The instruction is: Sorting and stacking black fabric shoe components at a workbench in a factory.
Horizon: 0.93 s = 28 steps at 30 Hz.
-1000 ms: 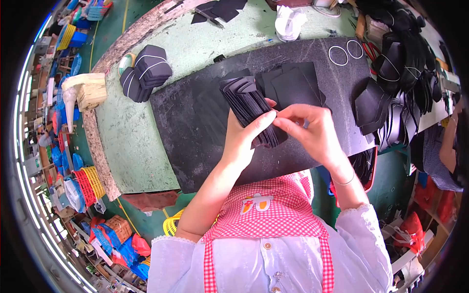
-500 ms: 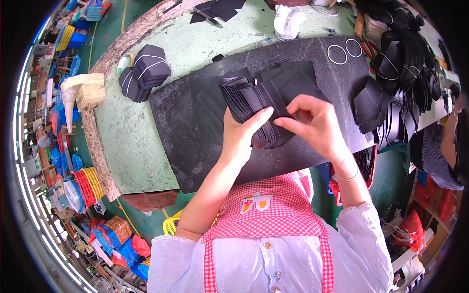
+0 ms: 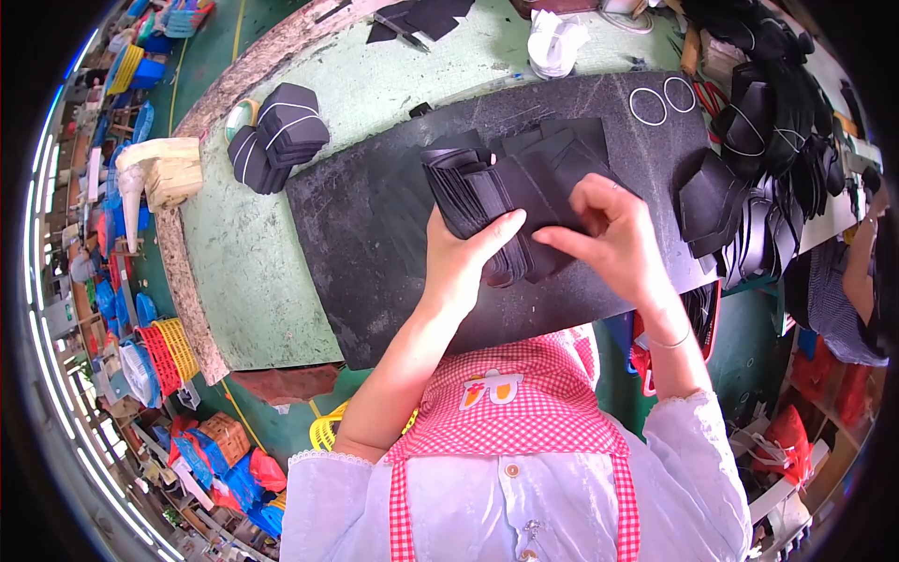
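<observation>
My left hand [image 3: 465, 248] is closed around a thick stack of thin black cut pieces [image 3: 468, 192], its thumb lying across the front. The stack's edges are fanned, and several pieces lean to the right. My right hand [image 3: 613, 234] is at the right side of the stack, with curled fingers and a stretched thumb at a leaning black piece [image 3: 534, 192]. Its fingertips are partly hidden. More flat black pieces [image 3: 576, 140] lie just behind the stack. Everything here is above a large dark mat [image 3: 375, 318].
Banded black bundles [image 3: 292, 122] lie left, near a tape roll [image 3: 242, 117] and a wooden block [image 3: 175, 173]. White bands [image 3: 647, 107] rest on the mat's far right. A white roll [image 3: 554, 47] stands behind. Black piles [image 3: 716, 201] crowd the right, where another person's arm [image 3: 860, 267] shows.
My right hand has shifted slightly right, its fingers curling more, and a piece at the stack's right side is spread farther over. My left hand keeps its hold almost unmoved.
</observation>
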{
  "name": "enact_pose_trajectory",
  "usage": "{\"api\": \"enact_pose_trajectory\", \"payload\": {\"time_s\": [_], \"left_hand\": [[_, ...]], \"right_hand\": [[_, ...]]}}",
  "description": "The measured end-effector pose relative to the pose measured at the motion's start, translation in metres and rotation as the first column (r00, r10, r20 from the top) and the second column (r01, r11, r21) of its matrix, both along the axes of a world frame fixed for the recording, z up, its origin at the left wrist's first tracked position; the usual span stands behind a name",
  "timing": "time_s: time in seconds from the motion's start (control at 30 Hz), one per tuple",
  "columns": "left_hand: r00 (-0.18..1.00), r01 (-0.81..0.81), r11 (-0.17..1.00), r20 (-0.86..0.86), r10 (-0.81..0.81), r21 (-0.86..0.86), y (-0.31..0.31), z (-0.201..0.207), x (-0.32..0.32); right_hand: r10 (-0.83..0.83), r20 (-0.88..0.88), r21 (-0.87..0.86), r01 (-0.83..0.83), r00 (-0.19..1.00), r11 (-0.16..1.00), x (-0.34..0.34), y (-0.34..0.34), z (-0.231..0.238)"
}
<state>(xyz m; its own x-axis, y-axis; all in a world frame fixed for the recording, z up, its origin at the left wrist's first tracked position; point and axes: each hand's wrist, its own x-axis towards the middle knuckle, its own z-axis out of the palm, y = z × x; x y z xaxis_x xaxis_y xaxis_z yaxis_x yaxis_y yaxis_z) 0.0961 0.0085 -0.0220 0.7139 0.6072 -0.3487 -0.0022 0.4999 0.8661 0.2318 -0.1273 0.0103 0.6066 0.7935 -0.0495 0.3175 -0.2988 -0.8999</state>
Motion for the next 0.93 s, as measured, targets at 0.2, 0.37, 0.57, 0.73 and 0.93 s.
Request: {"api": "enact_pose_trajectory", "payload": {"time_s": [0.2,0.37,0.57,0.73,0.93], "left_hand": [[0.997,-0.082,0.997,-0.012,0.082,0.004,0.006,0.004,-0.005],[0.997,-0.076,0.997,-0.019,0.077,0.032,0.008,0.000,-0.005],[0.998,0.006,0.993,0.056,0.001,-0.115,0.009,0.010,-0.006],[0.997,0.022,0.994,0.080,-0.013,-0.106,0.004,0.013,-0.001],[0.995,0.094,0.992,-0.028,-0.096,-0.080,0.005,0.010,-0.004]], "right_hand": [[-0.069,0.118,-0.185,0.090,0.991,0.979,0.029,-0.010,-0.004],[-0.202,0.556,0.051,0.210,0.806,0.976,0.025,-0.005,-0.005],[-0.151,0.118,-0.113,0.164,0.981,0.980,0.019,-0.001,0.001],[-0.191,0.054,-0.056,0.194,0.980,0.980,0.014,0.002,0.005],[0.061,-0.313,0.037,-0.052,0.948,0.998,-0.007,0.006,-0.005]]}}
